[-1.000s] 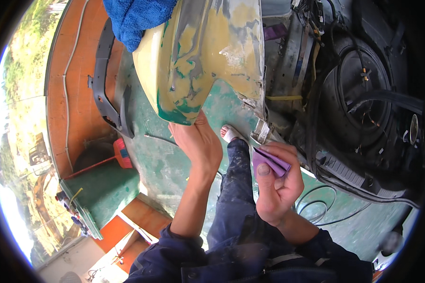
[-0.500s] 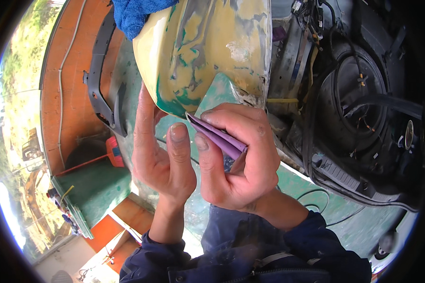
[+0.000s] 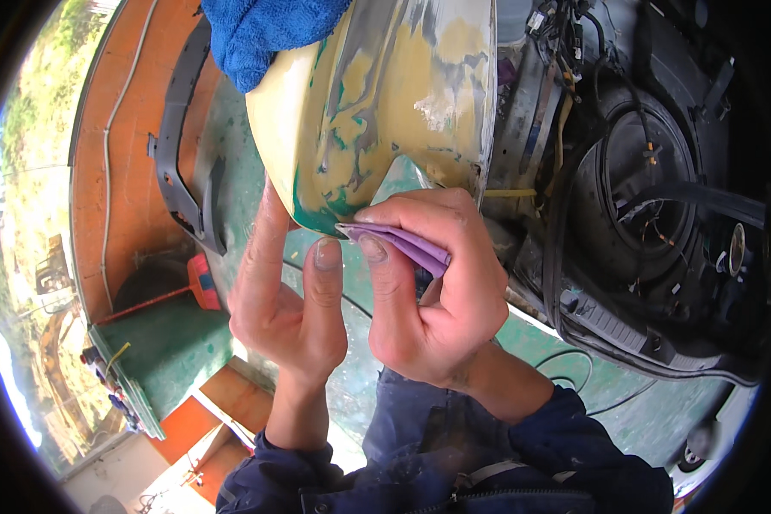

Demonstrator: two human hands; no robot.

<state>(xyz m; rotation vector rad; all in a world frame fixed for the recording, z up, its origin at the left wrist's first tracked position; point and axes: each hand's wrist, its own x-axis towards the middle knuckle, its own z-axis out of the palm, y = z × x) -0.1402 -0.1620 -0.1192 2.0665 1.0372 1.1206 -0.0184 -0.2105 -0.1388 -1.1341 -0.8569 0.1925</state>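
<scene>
A car body panel (image 3: 384, 103), yellowish with grey and green patches sanded through, reaches down from the top middle. My right hand (image 3: 445, 291) pinches a folded piece of purple sandpaper (image 3: 411, 246) between thumb and fingers. The sandpaper's tip touches or nearly touches the panel's lower green edge. On the left, my left hand (image 3: 287, 313) holds nothing, its thumb raised and apart from the fingers. Its index finger runs up along the panel's left edge; the other fingertips are partly hidden behind the panel. A blue cloth (image 3: 270, 34) lies on the panel's top left.
At right is an open car trunk with a round spare-wheel well (image 3: 651, 163) and loose wiring. A dark bumper piece (image 3: 176, 163) leans by the orange wall at left. A red dustpan (image 3: 203, 281) stands below it. A thin hose (image 3: 574, 355) lies on the green floor.
The right hand has brought the sandpaper slightly left and lower, against the panel's bottom edge. The left hand has shifted a little left. The panel and cloth appear slightly lower in view.
</scene>
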